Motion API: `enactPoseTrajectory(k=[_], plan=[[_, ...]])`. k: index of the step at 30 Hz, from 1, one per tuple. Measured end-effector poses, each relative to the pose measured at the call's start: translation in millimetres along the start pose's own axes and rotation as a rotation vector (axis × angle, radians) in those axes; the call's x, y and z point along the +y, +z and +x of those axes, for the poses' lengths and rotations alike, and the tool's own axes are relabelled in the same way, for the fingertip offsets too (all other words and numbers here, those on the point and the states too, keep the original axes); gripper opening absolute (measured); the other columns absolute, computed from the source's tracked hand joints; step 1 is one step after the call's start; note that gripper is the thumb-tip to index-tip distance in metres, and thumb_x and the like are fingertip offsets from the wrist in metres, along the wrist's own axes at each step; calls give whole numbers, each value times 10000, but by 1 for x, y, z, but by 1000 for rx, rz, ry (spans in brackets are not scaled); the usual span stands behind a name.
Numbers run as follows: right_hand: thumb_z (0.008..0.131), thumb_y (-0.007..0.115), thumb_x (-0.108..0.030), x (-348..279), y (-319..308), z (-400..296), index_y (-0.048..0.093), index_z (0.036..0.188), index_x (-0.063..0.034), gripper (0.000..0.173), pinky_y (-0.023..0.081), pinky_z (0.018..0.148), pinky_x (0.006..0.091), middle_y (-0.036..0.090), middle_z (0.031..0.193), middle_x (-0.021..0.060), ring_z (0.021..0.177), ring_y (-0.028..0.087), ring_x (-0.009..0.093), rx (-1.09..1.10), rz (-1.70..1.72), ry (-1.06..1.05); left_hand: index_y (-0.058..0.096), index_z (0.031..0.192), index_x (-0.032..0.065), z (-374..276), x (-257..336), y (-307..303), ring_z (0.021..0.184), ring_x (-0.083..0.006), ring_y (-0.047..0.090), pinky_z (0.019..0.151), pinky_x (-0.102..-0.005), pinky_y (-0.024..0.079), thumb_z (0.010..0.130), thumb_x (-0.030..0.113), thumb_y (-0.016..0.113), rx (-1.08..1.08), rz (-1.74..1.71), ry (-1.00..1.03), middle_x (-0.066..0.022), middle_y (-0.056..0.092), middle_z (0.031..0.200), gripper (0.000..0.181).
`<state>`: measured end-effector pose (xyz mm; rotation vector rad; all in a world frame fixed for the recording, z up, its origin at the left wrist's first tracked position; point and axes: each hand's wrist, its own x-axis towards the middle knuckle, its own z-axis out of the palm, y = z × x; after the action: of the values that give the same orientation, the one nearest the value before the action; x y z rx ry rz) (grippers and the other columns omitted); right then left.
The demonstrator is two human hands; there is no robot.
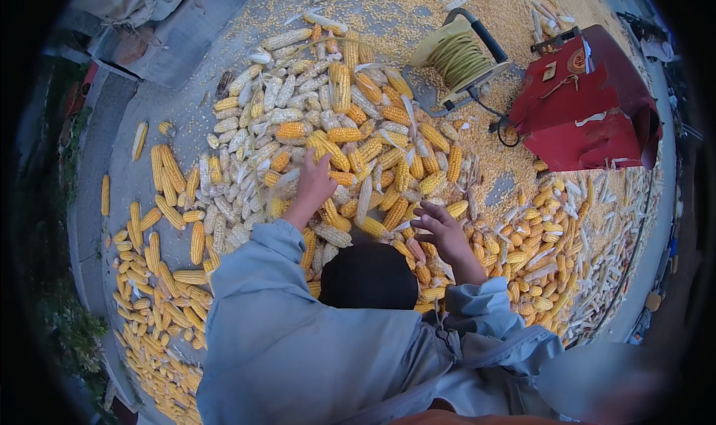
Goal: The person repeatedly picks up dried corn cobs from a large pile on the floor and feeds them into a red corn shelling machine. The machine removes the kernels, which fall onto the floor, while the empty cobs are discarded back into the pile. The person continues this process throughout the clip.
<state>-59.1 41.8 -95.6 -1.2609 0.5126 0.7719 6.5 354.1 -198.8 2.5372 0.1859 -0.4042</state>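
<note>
My left hand (314, 183) reaches into a heap of corn cobs, thumb and forefinger apart at the lower end of a yellow cob (330, 150). Its other fingers are hidden, so a firm hold cannot be made out. To the right, my right hand (446, 234) is held over the near right part of the heap with its fingers spread and nothing in them. A pinkish cob (415, 250) lies just left of it. White cobs (286, 91) fill the left and far side of the heap, and yellow ones lie nearer the middle.
A cable reel (460, 58) with yellow-green cord stands beyond the heap. Right of it sits a torn red metal machine (582, 100) among loose kernels (503, 0). Stripped cobs (604, 268) lie far right, more yellow cobs (162, 307) at left. A concrete curb (92, 201) borders the left.
</note>
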Motion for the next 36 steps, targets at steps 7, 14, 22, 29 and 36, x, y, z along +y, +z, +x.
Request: enactPoseTrajectory(k=[7, 14, 22, 29, 36], plan=[[813, 724, -285, 21, 53, 41, 70, 1495, -98, 964, 459, 906, 448, 197, 1507, 216, 1329, 339, 359, -140, -97, -29, 490, 1248, 80, -21, 45, 11, 1162, -358, 463, 942, -399, 428, 738, 37, 616, 82, -431, 113, -182, 410, 1241, 527], [782, 757, -295, 36, 55, 54, 130, 1481, -61, 967, 381, 1018, 477, 256, 1476, 235, 1333, 327, 363, -23, -292, -132, 487, 1271, 37, 30, 37, -38, 1130, -343, 516, 944, -408, 438, 797, 66, 554, -163, -235, 257, -188, 476, 1281, 479], [700, 793, -297, 34, 40, 114, 327, 1419, -93, 881, 314, 1076, 464, 316, 1423, 277, 1303, 330, 437, 216, -1164, -378, 558, 1161, 106, 112, -55, -39, 1071, -337, 499, 866, -462, 450, 795, 99, 567, -11, 585, 163, -135, 528, 1098, 366], [673, 756, -198, 76, 42, 141, 409, 1360, -172, 770, 405, 978, 467, 413, 1261, 310, 1184, 432, 463, 179, -1241, -255, 559, 1103, 109, 108, -41, -26, 1124, -295, 475, 926, -456, 392, 729, 53, 577, -155, 447, 523, -87, 520, 1141, 379], [734, 702, -125, 30, -11, 62, 338, 1354, -34, 725, 431, 959, 388, 461, 1213, 211, 1141, 493, 331, 433, -727, -453, 584, 1215, 258, 115, -3, -2, 1178, -312, 421, 1006, -533, 319, 585, 330, 740, -521, 500, 469, -84, 489, 1183, 653]])
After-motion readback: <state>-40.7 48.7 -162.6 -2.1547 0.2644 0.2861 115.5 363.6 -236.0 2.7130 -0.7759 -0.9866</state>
